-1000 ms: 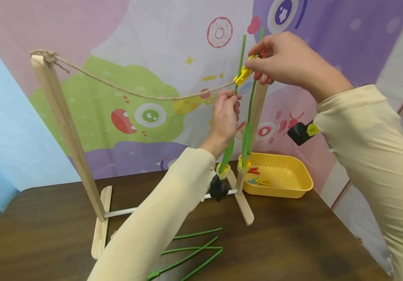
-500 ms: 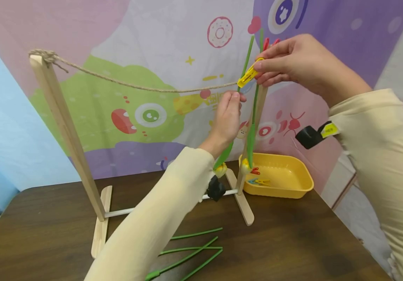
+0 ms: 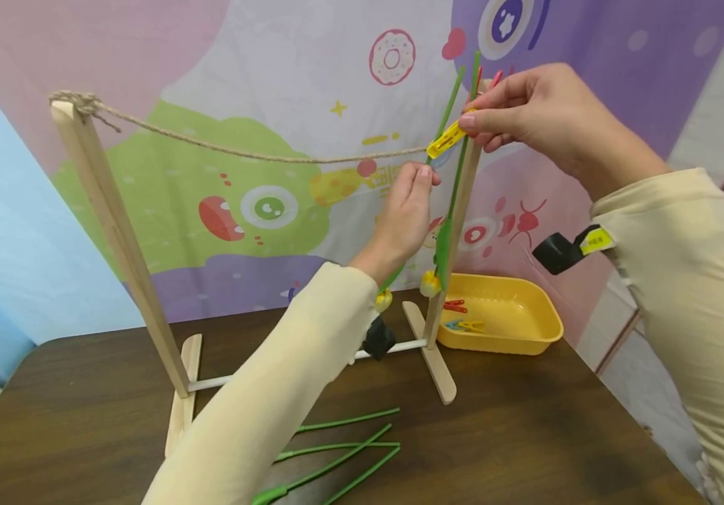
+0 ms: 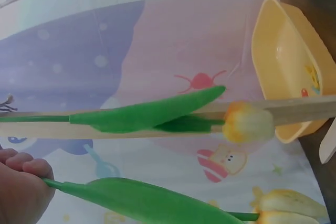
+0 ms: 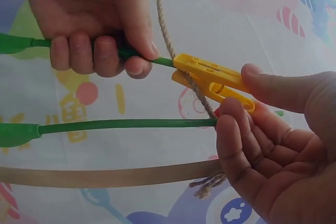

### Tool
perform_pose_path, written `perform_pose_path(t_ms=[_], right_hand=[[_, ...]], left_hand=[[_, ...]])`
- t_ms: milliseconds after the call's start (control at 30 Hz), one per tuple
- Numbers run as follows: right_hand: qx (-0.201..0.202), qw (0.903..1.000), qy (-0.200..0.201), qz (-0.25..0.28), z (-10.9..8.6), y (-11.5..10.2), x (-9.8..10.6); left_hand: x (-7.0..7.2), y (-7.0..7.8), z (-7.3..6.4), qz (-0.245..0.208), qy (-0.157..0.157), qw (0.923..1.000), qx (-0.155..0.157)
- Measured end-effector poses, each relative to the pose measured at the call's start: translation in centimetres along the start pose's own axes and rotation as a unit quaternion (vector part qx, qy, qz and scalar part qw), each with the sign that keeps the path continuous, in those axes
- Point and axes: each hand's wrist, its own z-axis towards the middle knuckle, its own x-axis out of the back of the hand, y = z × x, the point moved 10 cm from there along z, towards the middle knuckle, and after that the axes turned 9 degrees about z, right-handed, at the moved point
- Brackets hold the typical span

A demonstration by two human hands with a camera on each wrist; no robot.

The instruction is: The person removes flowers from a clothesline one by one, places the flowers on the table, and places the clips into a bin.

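My left hand (image 3: 403, 210) grips the green stem of an artificial yellow tulip (image 4: 136, 198), which hangs blossom down. Between the thumb and fingers of my right hand (image 3: 558, 126) is a yellow clothespin (image 5: 215, 80). Its jaws sit over the twine (image 3: 242, 153) and that tulip's stem, just above my left hand. A second yellow tulip (image 4: 249, 123) hangs blossom down beside the right post (image 3: 463, 203). Red clothespin handles (image 3: 496, 79) show behind my right fingers, near this tulip's stem; the grip of that clothespin is hidden.
Twine is knotted on the left post (image 3: 116, 231) of the wooden stand. A yellow basin (image 3: 513, 347) with several clothespins stands behind the right foot. Several green stems (image 3: 349, 452) lie on the dark table (image 3: 526, 435), partly behind my left sleeve.
My right hand and the yellow clothespin have shifted right, and the twine has risen and sags less. The held stem's top leans further right. My left hand stays on the stem.
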Motion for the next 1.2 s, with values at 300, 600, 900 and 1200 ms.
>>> perform_pose_path(t_ms=[300,600,900,1200], right_hand=[[0.034,0.9992,0.020,0.002,-0.4,-0.2,0.3],[0.065,0.9930,0.028,0.094,-0.4,-0.6,0.9],[0.089,0.9535,0.027,0.287,-0.9,-0.5,2.0],[0.063,0.9341,0.011,0.351,-2.1,2.1,1.6]], left_hand=[[1.2,-0.4,-0.8,0.080,-0.010,0.9967,0.012],[3.0,-0.9,-2.6,0.155,-0.011,0.9878,0.008],[4.4,-1.8,-5.6,0.279,-0.045,0.9589,0.025],[4.9,-3.7,-9.9,0.448,-0.091,0.8890,0.018]])
